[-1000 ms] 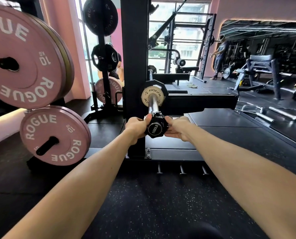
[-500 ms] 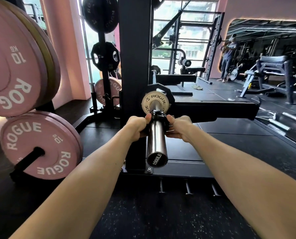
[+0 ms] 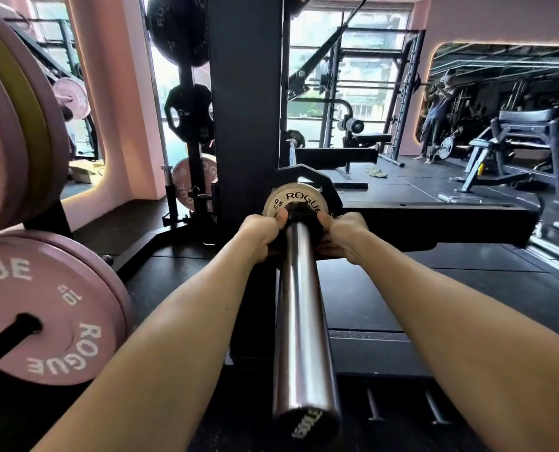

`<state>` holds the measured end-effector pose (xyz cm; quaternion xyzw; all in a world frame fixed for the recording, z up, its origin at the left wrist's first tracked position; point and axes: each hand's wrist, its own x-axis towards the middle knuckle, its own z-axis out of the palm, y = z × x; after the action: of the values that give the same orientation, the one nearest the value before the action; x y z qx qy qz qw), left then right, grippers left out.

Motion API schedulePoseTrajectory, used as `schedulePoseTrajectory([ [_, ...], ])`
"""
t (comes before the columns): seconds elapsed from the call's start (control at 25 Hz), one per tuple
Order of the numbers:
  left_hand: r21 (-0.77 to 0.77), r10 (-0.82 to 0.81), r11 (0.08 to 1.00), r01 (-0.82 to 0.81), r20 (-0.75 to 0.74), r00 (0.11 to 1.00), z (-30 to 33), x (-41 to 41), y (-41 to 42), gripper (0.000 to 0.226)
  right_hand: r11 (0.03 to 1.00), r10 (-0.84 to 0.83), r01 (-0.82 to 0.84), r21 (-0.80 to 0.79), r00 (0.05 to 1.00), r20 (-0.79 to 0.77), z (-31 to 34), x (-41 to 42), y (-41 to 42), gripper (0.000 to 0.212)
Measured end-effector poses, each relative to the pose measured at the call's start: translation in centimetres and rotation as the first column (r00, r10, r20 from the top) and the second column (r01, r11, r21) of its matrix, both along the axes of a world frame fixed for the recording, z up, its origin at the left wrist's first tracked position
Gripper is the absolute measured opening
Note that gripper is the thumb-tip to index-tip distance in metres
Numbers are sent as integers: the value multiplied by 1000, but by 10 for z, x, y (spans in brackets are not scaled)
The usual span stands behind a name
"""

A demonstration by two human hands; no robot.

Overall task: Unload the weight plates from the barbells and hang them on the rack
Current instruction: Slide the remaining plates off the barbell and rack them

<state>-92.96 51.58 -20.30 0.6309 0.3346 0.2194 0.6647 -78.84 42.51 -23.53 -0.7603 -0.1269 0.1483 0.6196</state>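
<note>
A: What is different now from one second ago?

B: The black collar clamp (image 3: 301, 220) was at the near end of the shiny steel barbell sleeve (image 3: 301, 321). Now it sits far along the sleeve, in the centre of the frame, against the small cream-white Rogue change plate (image 3: 299, 199).

A: And the hands?

B: The left hand (image 3: 260, 233) and the right hand (image 3: 340, 234) both have curled fingers around the clamp, one at each side. The thumbs lie on its top edge.

A: So the plate is not unloaded?

B: No, it is still on the sleeve, with a black plate (image 3: 328, 187) behind it. I think the clamp is moving the wrong way for unloading, or it is being seated again.

A: Where must the plates go?

B: To the rack, where pink Rogue bumper plates (image 3: 53, 318) hang in the lower left.
</note>
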Motion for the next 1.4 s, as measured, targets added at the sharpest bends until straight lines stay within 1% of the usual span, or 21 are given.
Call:
schedulePoseTrajectory([
  [0.04, 15, 8, 1000, -8, -5, 1000, -1, 8, 4, 42, 1000, -6, 5, 9, 1000, 4, 2, 5, 4, 60],
  [0.16, 24, 3, 1000, -3, 13, 1000, 0, 24, 17, 40, 1000, -4, 4, 27, 1000, -7, 25, -20, -3, 48],
  [0.28, -20, -17, 1000, 18, 40, 999, 2, 32, 24, 40, 998, 60, -60, 6, 998, -35, 29, -12, -2, 43],
  [0.36, -9, -25, 1000, 26, 29, 999, 3, 32, 23, 43, 999, 38, -39, -2, 999, -6, 29, -9, 0, 45],
  [0.4, 3, -26, 1000, 26, 22, 999, 3, 31, 22, 44, 1000, 1, 0, -16, 999, 37, 31, -11, 1, 43],
  [0.48, 22, -20, 1000, 20, 11, 1000, 3, 31, 20, 45, 991, -64, 86, -101, 978, 201, 37, -13, 0, 40],
  [0.6, 21, -18, 1000, 18, 10, 1000, 0, 30, 20, 43, 946, -28, 169, -277, 892, 450, 51, -22, -5, 38],
  [0.72, 26, -20, 999, 20, 13, 1000, 1, 30, 20, 40, 934, 35, 194, -299, 785, 618, 63, -32, -4, 32],
  [0.76, 27, -22, 999, 22, 12, 1000, 0, 31, 20, 42, 941, 64, 171, -293, 759, 647, 65, -32, -1, 30],
  [0.8, 28, -21, 999, 20, 11, 1000, 1, 32, 21, 44, 948, 90, 141, -287, 742, 664, 68, -34, 1, 34],
  [0.88, 23, -32, 999, 32, 7, 999, 0, 34, 23, 46, 961, 110, 86, -264, 755, 646, 72, -36, 4, 51],
  [0.92, 15, -37, 999, 36, 9, 999, -1, 35, 24, 46, 964, 117, 66, -257, 763, 636, 72, -34, 3, 54],
  [1.04, 4, -40, 999, 40, 8, 999, -1, 36, 25, 42, 968, 179, -20, -250, 755, 631, 66, -25, 3, 54],
  [1.12, -8, -42, 999, 41, -4, 999, -1, 40, 26, 42, 962, 235, -81, -260, 733, 638, 58, -17, 4, 54],
  [1.24, -1, -45, 999, 45, -14, 999, 0, 42, 28, 42, 926, 337, -128, -355, 707, 622, 46, -8, 8, 47],
  [1.28, 12, -42, 999, 43, -18, 999, 1, 43, 28, 41, 914, 357, -135, -382, 714, 603, 42, -8, 7, 46],
  [1.4, 27, -29, 999, 30, -30, 999, 4, 41, 27, 41, 906, 362, -153, -396, 765, 533, 44, -10, -1, 53],
])
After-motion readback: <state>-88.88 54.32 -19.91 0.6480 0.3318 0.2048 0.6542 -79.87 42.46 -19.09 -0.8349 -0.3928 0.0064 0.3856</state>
